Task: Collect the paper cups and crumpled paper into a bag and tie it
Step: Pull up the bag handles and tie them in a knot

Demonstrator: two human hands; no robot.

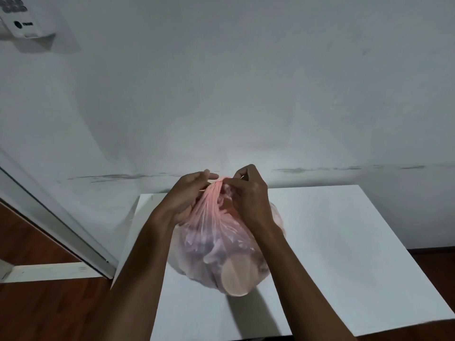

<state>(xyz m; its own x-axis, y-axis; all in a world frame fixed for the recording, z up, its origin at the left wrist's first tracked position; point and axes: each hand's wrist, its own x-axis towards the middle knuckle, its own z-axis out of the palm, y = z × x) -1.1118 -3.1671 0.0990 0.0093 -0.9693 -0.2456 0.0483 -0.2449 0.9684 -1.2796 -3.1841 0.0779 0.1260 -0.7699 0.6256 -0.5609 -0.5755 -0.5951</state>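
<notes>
White walling, scuffed along a low dark line, is seen behind a white worktop [344,242] that stands over a brown wooden floor [37,311]. On the worktop a thin pink plastic bag [216,244] is set, bulging with crumpled paper [197,247] and paper cups [232,276], one cup's round base being pressed against the near side. The bag's long axis runs upward and away, its gathered neck pointing at the wall. The neck is pinched from the left by the left hand [187,198] and from the right by the right hand [248,195], fingers curled narrowly round the bunched plastic. A white door frame [61,217] is seen at left.
</notes>
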